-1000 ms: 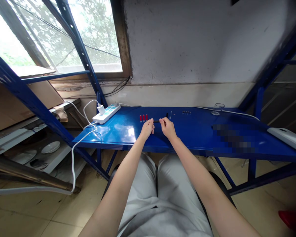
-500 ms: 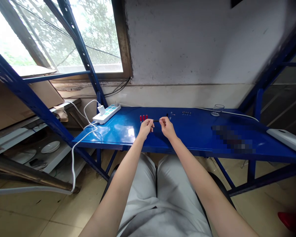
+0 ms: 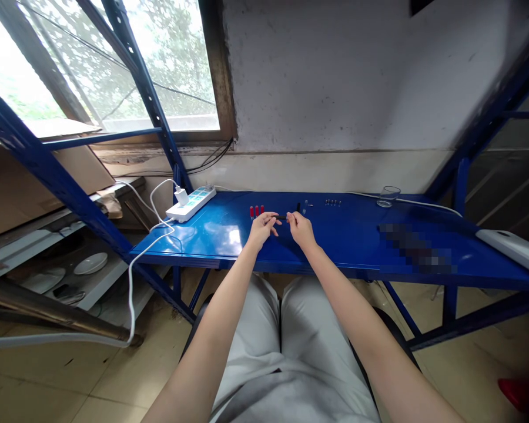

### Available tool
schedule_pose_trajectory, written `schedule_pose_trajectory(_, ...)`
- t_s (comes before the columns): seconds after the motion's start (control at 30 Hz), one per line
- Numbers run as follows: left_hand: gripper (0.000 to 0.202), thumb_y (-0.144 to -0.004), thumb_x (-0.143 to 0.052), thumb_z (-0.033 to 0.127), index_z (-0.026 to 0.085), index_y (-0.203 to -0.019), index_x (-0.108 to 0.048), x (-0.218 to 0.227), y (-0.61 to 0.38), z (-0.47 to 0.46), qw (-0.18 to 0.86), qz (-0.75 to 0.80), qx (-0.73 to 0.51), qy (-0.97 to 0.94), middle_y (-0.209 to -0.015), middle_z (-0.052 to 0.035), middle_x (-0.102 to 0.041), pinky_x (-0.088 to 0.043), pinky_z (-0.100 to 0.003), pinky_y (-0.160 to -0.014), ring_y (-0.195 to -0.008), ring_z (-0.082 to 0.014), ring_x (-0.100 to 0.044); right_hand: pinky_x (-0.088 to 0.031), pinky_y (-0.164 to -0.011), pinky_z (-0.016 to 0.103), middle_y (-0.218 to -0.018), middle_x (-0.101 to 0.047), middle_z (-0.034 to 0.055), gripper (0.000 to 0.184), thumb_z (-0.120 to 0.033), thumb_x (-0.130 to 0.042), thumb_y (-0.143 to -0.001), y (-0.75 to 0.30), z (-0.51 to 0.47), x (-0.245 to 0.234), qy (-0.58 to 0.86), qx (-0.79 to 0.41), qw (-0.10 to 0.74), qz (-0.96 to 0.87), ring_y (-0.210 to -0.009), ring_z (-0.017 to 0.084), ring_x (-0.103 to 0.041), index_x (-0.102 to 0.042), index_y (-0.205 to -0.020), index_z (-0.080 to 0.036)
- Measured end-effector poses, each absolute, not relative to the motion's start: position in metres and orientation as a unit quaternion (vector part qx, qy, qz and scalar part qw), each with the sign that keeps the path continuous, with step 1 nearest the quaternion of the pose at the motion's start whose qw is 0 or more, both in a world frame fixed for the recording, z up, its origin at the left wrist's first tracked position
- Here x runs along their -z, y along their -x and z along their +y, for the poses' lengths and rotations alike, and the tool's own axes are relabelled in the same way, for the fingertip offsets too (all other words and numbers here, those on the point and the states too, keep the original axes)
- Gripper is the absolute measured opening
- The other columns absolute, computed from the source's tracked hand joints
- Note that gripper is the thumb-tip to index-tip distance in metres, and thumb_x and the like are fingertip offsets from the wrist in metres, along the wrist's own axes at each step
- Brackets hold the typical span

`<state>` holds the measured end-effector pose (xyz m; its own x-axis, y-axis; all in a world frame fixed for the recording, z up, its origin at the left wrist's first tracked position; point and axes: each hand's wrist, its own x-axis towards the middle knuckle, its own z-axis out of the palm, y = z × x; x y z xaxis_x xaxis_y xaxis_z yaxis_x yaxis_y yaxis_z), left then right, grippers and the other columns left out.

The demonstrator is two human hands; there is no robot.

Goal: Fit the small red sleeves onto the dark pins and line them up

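Above the blue tabletop [image 3: 344, 241], a thin black pen-like rod [image 3: 283, 218] stretches level between my two hands. My left hand [image 3: 261, 228] pinches its left end with thumb and forefinger, the other fingers loosely extended. The right end sits in the closed fingertips of my right hand [image 3: 301, 229]. Behind the left hand stand several small red-topped pieces [image 3: 256, 209] in a row. Just beyond the right hand is a small black piece [image 3: 298, 207], with small clear pieces [image 3: 305, 207] beside it. The rod's exact kind is too small to make out.
Several tiny pieces [image 3: 333, 202] lie in a row further right. A clear glass [image 3: 388, 197] stands at the back right, near a blurred-out dark object [image 3: 414, 247]. To the left is a white power strip [image 3: 191, 204] with a cable [image 3: 131, 294] hanging over the table edge.
The fingers of my left hand have loosened and stretched toward the right hand along the rod. My right hand has dipped slightly, showing more of the black piece behind it.
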<state>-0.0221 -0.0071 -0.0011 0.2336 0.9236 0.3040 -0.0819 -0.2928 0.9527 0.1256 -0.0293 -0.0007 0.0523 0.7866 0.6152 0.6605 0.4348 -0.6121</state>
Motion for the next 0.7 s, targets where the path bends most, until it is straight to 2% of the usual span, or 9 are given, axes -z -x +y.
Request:
schedule_pose_trajectory(0.33, 0.027, -0.082, -0.053, 0.039, 0.014, -0.093, -0.053, -0.0011, 0.0198, -0.0097, 0.471, 0.340, -0.532, -0.616, -0.057, 0.0048, -0.051, -0.038, -0.018, -0.040, -0.036, -0.0048, -0.047, -0.030, -0.051, 0.026, -0.057, -0.053, 0.0032, 0.045, -0.052, -0.024, -0.091, -0.1220, -0.0328, -0.0024, 0.519, -0.032, 0.509, -0.685, -0.051, 0.015, -0.048, -0.046, -0.067, -0.022)
schedule_pose_trajectory(0.57, 0.021, -0.085, -0.045, 0.040, 0.019, -0.082, -0.048, 0.0002, 0.0173, -0.0126, 0.412, 0.367, -0.539, -0.636, -0.057, 0.0068, -0.042, -0.032, -0.018, -0.038, -0.036, -0.0038, -0.038, -0.030, -0.051, 0.026, -0.059, -0.053, 0.0032, 0.043, -0.050, -0.024, -0.092, -0.1204, -0.0352, -0.0039, 0.516, -0.023, 0.498, -0.697, -0.051, 0.015, -0.047, -0.046, -0.067, -0.021)
schedule_pose_trajectory(0.7, 0.028, -0.087, -0.041, 0.041, 0.019, -0.070, -0.044, 0.0003, 0.0168, -0.0152, 0.390, 0.379, -0.557, -0.628, -0.057, 0.0051, -0.040, -0.029, -0.018, -0.040, -0.040, -0.0046, -0.037, -0.030, -0.052, 0.026, -0.060, -0.054, 0.0033, 0.044, -0.049, -0.023, -0.092, -0.1195, -0.0343, -0.0021, 0.504, -0.017, 0.495, -0.708, -0.052, 0.014, -0.047, -0.048, -0.069, -0.021)
